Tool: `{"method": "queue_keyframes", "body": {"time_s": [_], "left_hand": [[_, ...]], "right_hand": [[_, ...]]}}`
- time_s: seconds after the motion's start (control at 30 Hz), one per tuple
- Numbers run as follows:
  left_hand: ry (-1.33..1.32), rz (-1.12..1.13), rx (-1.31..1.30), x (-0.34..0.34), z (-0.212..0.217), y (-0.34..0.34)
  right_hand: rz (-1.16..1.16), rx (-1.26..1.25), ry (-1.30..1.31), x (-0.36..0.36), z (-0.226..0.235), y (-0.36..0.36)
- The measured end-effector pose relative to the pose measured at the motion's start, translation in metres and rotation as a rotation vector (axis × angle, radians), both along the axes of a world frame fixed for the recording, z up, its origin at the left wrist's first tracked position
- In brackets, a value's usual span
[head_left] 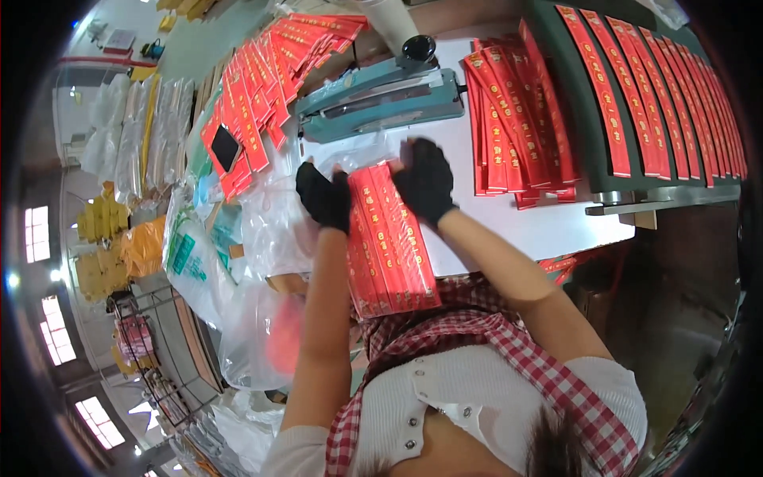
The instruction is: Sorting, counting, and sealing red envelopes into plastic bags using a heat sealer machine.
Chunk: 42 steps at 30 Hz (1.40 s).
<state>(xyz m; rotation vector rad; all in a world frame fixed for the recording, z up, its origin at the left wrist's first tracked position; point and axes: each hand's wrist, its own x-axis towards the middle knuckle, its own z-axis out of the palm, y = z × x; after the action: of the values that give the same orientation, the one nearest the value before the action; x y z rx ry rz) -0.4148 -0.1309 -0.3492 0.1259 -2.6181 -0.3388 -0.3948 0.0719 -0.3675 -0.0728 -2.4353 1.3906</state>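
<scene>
A clear plastic bag packed with red printed strips [391,246] lies between my arms, its near end reaching over the table's front edge towards my apron. At its far left corner, my left hand [324,196] in a black fingerless glove is closed on the bag. My right hand [427,181], gloved the same way, closes on the far right corner; its fingertips are partly hidden. Loose clear film [358,151] spreads beyond the strips towards a teal bar heat sealer [381,107], which stands just past my hands.
Piled red strips [517,119] lie right on the white table [548,234]. Beyond, a dark green conveyor belt [584,103] carries a row of strips. Fanned strips [262,87] and a black rectangular object [226,149] lie far left. Clear plastic bags [274,226] crowd the left edge.
</scene>
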Motion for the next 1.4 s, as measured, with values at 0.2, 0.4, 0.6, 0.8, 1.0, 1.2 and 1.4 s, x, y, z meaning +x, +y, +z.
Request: {"method": "queue_keyframes", "body": {"time_s": [0.2, 0.4, 0.6, 0.8, 1.0, 1.2, 1.4], "left_hand": [[-0.714, 0.094, 0.816, -0.050, 0.000, -0.059], [-0.354, -0.250, 0.590, -0.022, 0.034, -0.022], [-0.094, -0.319, 0.622, 0.006, 0.116, 0.016], [-0.019, -0.282, 0.594, 0.029, 0.148, 0.018], [-0.033, -0.302, 1.077, 0.046, 0.161, 0.026], [-0.226, -0.519, 1.114, 0.065, 0.114, 0.010], [-0.782, -0.470, 1.857, 0.149, 0.047, 0.021]], "right_hand": [[0.239, 0.165, -0.150, -0.059, 0.012, 0.000], [0.230, -0.713, -0.290, -0.053, 0.000, 0.012], [0.380, -0.767, -0.148, -0.037, 0.074, 0.046], [0.352, -0.793, -0.082, -0.013, 0.115, 0.047], [0.528, -0.859, -0.087, 0.005, 0.101, 0.043], [0.745, -0.830, -0.492, 0.045, 0.090, 0.037], [0.638, -1.007, -0.492, 0.041, 0.054, 0.024]]}}
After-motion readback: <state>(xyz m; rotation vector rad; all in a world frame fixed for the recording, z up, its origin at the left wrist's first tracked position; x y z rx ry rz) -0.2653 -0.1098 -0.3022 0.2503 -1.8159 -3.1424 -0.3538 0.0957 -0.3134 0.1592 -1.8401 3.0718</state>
